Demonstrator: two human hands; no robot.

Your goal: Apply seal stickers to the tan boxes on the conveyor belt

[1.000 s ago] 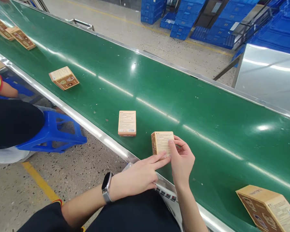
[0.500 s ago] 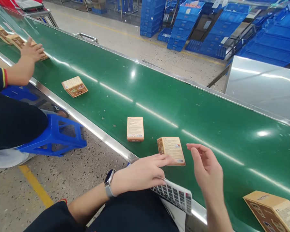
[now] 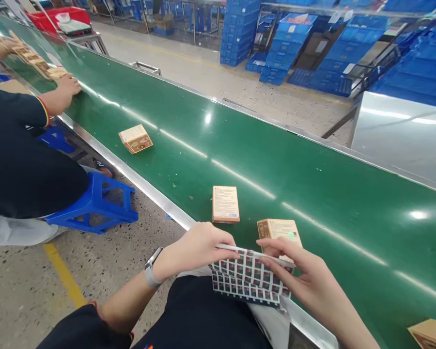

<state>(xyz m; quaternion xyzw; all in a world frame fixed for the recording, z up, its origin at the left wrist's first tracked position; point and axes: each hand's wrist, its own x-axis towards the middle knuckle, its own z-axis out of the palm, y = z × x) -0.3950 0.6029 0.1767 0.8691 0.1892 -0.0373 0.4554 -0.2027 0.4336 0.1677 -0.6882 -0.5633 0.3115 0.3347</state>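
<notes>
My left hand (image 3: 199,247), with a watch on its wrist, pinches the upper edge of a sheet of small dark stickers (image 3: 245,278) on a white backing. The sheet is folded or bent and hangs over my lap at the belt's edge. My right hand (image 3: 305,269) has thumb and fingers closed on the same sheet's upper right edge. Just behind the sheet, a tan and brown carton (image 3: 279,227) lies on the green conveyor belt (image 3: 330,194), partly covered by my right fingers. A small shiny greenish patch shows on its top. To its left lies a similar carton (image 3: 225,204).
Farther up the belt lies another carton (image 3: 135,139). One more carton (image 3: 431,334) is cut off at lower right. At left, a co-worker's hand (image 3: 68,88) rests near a row of cartons. A blue stool (image 3: 94,206) stands beside the belt; blue crates (image 3: 240,34) are stacked beyond.
My right hand has come left and down from above the belt onto the sticker sheet. The sheet is raised and turned more toward me. The view has shifted, and cartons appear farther right.
</notes>
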